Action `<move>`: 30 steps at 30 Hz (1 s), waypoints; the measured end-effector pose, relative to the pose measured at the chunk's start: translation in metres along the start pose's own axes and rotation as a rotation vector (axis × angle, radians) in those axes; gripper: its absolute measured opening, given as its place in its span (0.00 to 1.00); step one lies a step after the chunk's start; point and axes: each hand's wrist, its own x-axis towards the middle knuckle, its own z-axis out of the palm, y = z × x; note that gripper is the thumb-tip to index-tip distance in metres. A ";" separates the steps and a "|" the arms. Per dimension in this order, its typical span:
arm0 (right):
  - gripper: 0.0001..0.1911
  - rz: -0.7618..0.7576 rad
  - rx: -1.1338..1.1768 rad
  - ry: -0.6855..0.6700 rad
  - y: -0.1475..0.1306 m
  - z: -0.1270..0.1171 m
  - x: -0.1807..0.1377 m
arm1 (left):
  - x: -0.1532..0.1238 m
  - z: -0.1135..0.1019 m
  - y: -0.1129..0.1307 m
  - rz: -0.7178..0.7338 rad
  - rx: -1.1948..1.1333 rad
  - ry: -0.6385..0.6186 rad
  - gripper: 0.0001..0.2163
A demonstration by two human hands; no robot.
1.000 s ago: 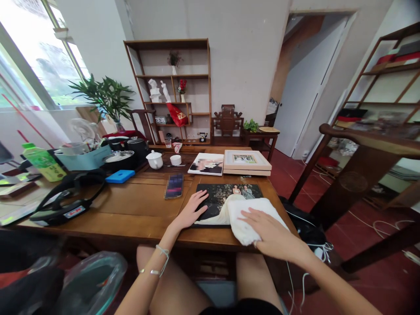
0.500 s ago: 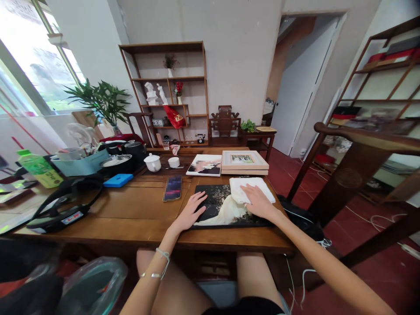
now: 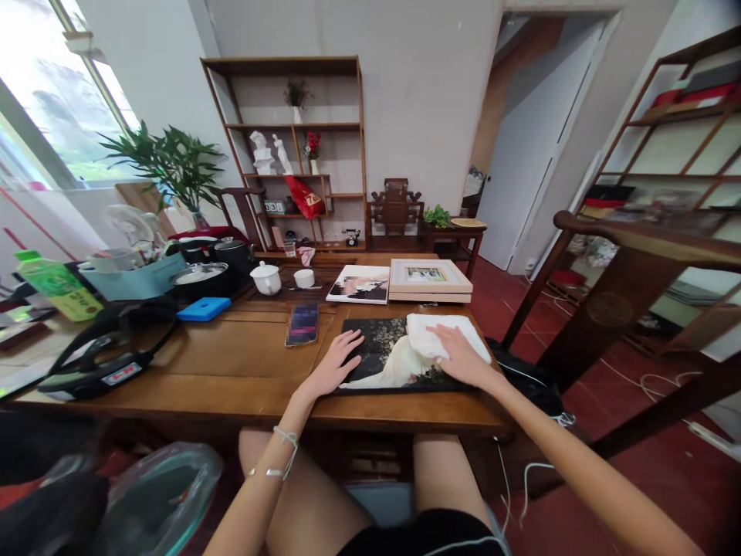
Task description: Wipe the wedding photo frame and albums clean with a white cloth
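A dark photo print [image 3: 382, 357] showing a white dress lies flat near the front edge of the wooden table. Across its left edge rests my left hand [image 3: 336, 363], palm down with the fingers spread. My right hand [image 3: 457, 354] lies flat on a folded white cloth [image 3: 420, 326], pressing it on the right part of the picture. The fingers of that hand are stretched out on top of the cloth, not wrapped round it. The picture's right side is partly hidden under cloth and hand.
Behind the picture lie a photo book [image 3: 359, 286] and stacked frames [image 3: 430, 279]. A phone [image 3: 302, 324], a blue box [image 3: 204, 309], a lidded white cup [image 3: 265, 279] and a black headset [image 3: 116, 347] are to the left. A wooden chair [image 3: 614, 301] stands at right.
My right hand and the white cloth have shifted slightly right across the picture. My left hand stays on the left edge. The whole view has tilted a little.
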 end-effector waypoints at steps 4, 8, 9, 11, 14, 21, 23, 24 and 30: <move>0.24 0.073 -0.030 0.030 0.022 -0.003 0.041 | 0.000 0.001 -0.002 -0.002 -0.003 0.004 0.22; 0.26 0.087 -0.052 0.028 0.022 0.004 0.034 | 0.001 0.002 -0.003 -0.003 0.005 0.029 0.22; 0.27 0.082 -0.064 0.016 0.020 0.006 0.025 | 0.001 0.003 -0.003 0.000 0.009 0.034 0.21; 0.30 0.052 -0.097 -0.020 0.012 0.010 0.001 | 0.001 0.004 -0.004 0.005 0.016 0.040 0.21; 0.36 -0.029 -0.122 -0.077 -0.013 0.007 -0.042 | 0.001 0.005 -0.004 0.010 0.021 0.055 0.21; 0.43 -0.185 -0.068 -0.153 -0.066 -0.008 -0.064 | 0.003 0.004 -0.006 0.027 0.014 0.029 0.21; 0.39 -0.156 -0.062 -0.151 -0.061 -0.007 -0.038 | 0.003 0.003 -0.006 0.021 0.011 0.019 0.21; 0.38 -0.121 -0.066 -0.150 -0.056 -0.006 -0.022 | 0.003 0.003 -0.006 0.017 0.009 0.015 0.21; 0.36 0.129 -0.124 -0.162 -0.040 -0.002 0.049 | 0.001 0.001 -0.001 -0.012 -0.004 0.015 0.21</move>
